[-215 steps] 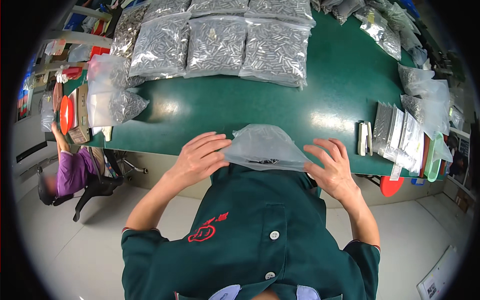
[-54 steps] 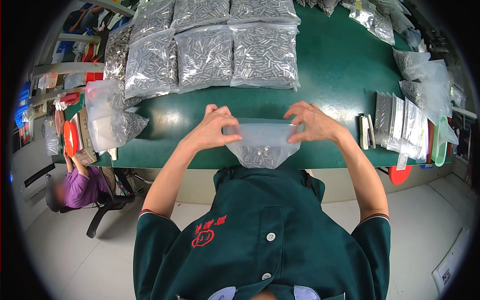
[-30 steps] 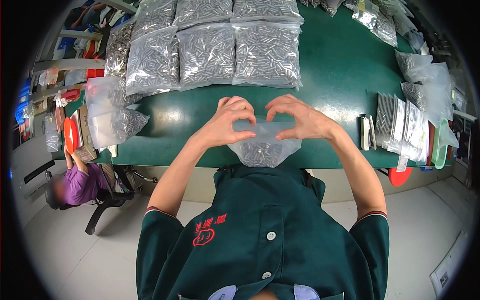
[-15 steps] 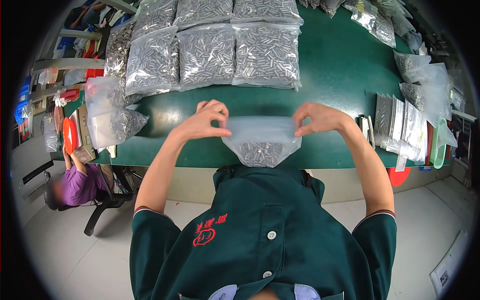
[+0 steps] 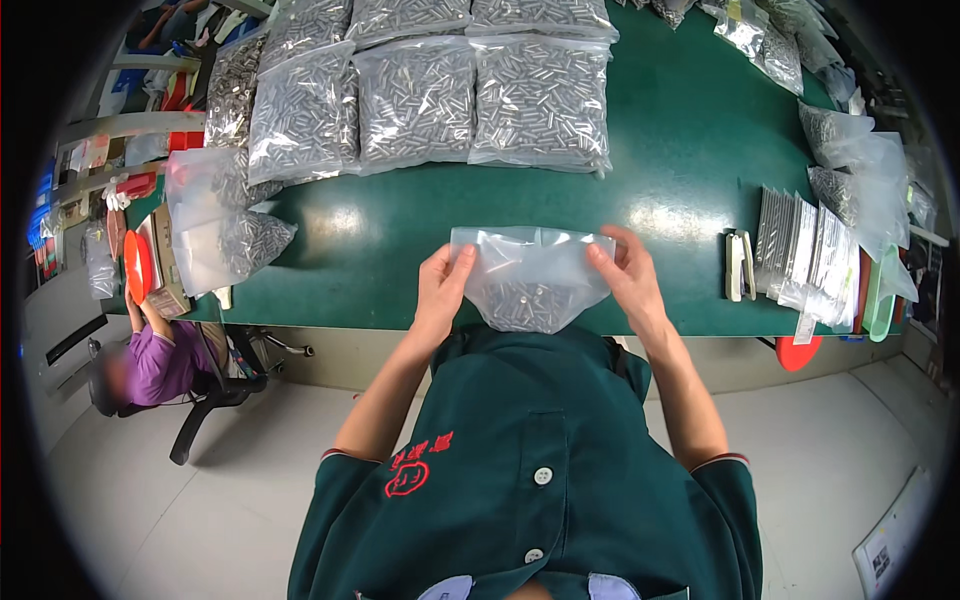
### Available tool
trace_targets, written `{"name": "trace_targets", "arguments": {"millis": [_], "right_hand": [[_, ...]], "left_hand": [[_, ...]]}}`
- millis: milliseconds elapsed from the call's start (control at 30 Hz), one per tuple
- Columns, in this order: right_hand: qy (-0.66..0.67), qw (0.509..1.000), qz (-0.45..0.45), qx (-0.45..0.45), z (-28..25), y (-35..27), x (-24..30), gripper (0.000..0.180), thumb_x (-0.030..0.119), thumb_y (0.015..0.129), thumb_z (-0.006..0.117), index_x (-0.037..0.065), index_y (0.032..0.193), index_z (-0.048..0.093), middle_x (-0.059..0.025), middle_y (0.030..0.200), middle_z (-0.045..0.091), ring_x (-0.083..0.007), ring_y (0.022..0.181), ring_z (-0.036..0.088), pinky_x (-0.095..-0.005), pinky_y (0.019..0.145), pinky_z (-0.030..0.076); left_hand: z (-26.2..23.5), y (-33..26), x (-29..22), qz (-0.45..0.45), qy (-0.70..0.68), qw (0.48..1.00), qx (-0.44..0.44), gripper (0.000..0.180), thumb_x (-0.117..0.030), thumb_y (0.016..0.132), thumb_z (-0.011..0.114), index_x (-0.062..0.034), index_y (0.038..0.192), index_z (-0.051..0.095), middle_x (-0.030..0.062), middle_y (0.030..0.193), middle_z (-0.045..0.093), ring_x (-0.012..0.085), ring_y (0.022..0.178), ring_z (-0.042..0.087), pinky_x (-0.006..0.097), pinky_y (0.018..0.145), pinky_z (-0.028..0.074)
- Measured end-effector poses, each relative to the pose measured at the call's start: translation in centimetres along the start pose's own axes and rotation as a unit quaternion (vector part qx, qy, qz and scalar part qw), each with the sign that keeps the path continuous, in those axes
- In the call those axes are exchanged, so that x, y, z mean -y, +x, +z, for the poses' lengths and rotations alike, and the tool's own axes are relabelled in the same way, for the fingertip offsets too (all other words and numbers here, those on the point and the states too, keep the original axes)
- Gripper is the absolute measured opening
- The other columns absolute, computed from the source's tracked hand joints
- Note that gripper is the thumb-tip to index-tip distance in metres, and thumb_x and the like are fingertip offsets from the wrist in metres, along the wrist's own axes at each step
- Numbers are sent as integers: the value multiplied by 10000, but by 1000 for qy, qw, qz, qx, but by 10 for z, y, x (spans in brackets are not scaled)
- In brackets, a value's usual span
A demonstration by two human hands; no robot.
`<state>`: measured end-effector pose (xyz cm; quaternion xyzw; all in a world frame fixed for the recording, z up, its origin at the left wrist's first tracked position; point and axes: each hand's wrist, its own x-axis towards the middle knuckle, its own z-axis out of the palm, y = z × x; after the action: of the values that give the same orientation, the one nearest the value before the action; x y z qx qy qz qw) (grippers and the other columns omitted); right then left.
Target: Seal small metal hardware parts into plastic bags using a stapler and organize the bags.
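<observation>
A clear plastic bag (image 5: 535,262) stands at the near edge of the green table, right in front of my body. Small metal cylinders (image 5: 522,303) fill its lower part, and the upper part is flattened. My left hand (image 5: 441,285) grips the bag's left side, thumb in front and fingers behind. On the right side my right hand (image 5: 630,277) pinches it the same way, thumb on the front face. The fingers behind the bag are partly hidden.
Large flat bags of metal cylinders (image 5: 415,105) lie in rows at the back. Filled bags (image 5: 260,243) sit at the left. At the right are a stapler (image 5: 739,266), a stack of small packets (image 5: 785,240) and a green scoop (image 5: 881,295). A seated person in purple (image 5: 170,368) is at the left.
Both forearms have swung inward and lower. My hands moved from pinching the bag's upper corners from above to gripping its sides with thumbs in front; its top now stands up.
</observation>
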<state>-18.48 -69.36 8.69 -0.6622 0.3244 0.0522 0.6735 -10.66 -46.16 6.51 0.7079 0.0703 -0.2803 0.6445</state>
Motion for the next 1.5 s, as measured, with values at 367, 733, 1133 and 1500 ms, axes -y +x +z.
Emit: {"name": "trace_targets", "arguments": {"millis": [367,733,1133,1500], "right_hand": [[-114,923,-339,-142,10,-76,-8,182,53,859,546,-3,686,546,-99,646,564,-237,550,515,-302,525,404],[-184,889,-337,-251,36,-20,-60,267,99,913,469,8,663,454,-125,536,465,-300,453,458,-369,440,367],[-282,931,-103,-207,49,9,-67,383,263,955,409,-3,682,456,-220,567,510,-412,551,517,-466,519,399],[-160,952,-141,-222,52,16,-95,357,234,956,419,10,678,421,-152,534,432,-273,462,395,-365,470,357]], "left_hand": [[-5,-75,-2,297,44,950,-85,135,-41,870,503,41,786,569,54,739,555,100,638,451,224,583,370],[30,-30,25,219,73,935,-270,305,-162,942,460,-23,678,394,-16,584,364,69,555,310,245,493,296],[30,5,46,30,80,971,-223,386,-201,947,432,-5,626,347,2,537,304,97,532,273,319,480,258],[32,9,59,99,69,962,-247,348,-207,966,385,-13,679,415,-35,614,346,68,590,296,263,512,284]]}}
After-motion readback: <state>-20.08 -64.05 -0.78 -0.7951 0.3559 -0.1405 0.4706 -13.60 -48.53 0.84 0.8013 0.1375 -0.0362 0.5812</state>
